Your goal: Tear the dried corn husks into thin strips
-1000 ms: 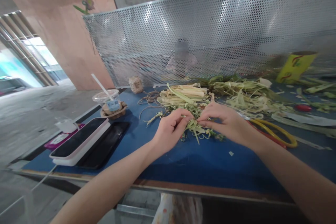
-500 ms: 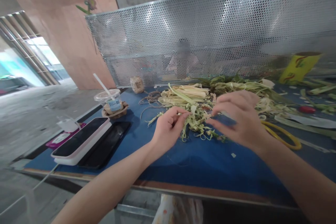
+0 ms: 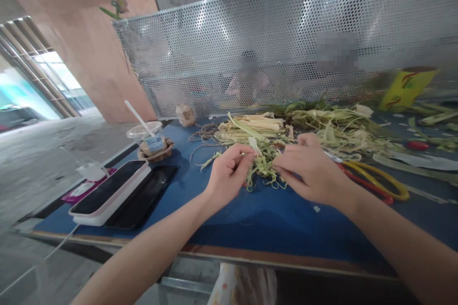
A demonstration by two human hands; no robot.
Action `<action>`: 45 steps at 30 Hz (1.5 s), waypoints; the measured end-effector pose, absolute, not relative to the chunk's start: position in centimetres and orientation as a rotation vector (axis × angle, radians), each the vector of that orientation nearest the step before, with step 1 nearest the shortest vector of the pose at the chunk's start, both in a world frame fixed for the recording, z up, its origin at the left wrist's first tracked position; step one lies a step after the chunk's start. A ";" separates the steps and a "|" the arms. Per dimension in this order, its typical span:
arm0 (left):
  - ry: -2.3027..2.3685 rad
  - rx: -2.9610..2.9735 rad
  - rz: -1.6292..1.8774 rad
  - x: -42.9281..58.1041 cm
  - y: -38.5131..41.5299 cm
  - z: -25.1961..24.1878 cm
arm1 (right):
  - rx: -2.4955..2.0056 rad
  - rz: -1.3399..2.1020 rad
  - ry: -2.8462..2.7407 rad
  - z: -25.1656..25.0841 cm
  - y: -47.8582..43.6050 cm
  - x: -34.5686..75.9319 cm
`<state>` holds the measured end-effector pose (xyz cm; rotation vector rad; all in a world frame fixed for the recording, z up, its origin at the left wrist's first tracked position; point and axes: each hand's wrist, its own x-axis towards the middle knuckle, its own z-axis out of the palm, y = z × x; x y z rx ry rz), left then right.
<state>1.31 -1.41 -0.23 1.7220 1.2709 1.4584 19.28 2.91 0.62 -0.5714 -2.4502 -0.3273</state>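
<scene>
My left hand is closed in a pinch on a pale green leaf strip, which sticks up from between thumb and forefinger. Facing it, my right hand has its fingers drawn together at the right side of a pile of curly, shredded green plant strips. Whatever lies between the right fingertips is too small to make out. Just behind the pile is a bundle of long, pale yellow, husk-like strips. Scissors with looped red and yellow handles lie partly hidden beyond my right wrist.
On the blue tabletop, a phone, a dark tray-like item and a lidded cup with a straw are at left. Leafy scraps and a yellow tube lie right. A perforated metal screen stands behind; a person shows through.
My right hand has moved left and down toward the pile, and its fingers have closed together. The red scissor handle has come into view. My left hand keeps its pinch in nearly the same place.
</scene>
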 end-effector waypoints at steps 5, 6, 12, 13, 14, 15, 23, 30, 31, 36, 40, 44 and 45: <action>1.286 1.713 1.419 1.1 -1.4 0.0 | -0.507 -0.373 -2.520 1.1 3.7 20.2; 1.285 1.700 1.411 1.0 -1.4 0.1 | -0.493 -0.381 -2.534 1.1 3.9 20.4; 1.237 1.651 1.420 0.8 -1.3 0.0 | -0.426 -0.299 -2.603 1.3 4.7 21.0; 1.218 1.639 1.418 0.8 -1.4 0.0 | -0.434 -0.204 -2.613 1.2 4.7 20.9; 1.202 1.626 1.408 0.8 -1.4 0.0 | -0.447 -0.068 -2.615 1.1 4.5 20.7; 1.194 1.613 1.389 0.9 -1.4 0.0 | -0.465 0.097 -2.608 1.0 4.3 20.5; 1.061 1.593 1.198 1.5 -1.3 0.0 | -0.674 1.190 -2.102 -0.9 3.5 17.8; 1.041 1.678 1.159 1.2 -1.2 -0.2 | -0.761 1.305 -2.110 -1.0 3.8 17.8; 1.074 1.705 1.163 1.2 -1.1 -0.3 | -0.775 1.287 -2.109 -1.0 3.7 17.8; 1.248 1.931 1.258 0.7 -1.0 -0.6 | -0.838 1.089 -2.149 -0.9 3.6 18.0; 1.217 2.060 1.238 0.4 -0.9 -0.7 | -0.835 1.039 -2.198 -0.3 3.9 18.5; 1.284 2.193 1.220 0.2 -0.8 -0.6 | -0.859 1.041 -2.229 0.3 3.9 19.0; 1.294 2.218 1.235 0.2 -0.8 -0.6 | -0.852 1.022 -2.246 0.5 3.8 19.1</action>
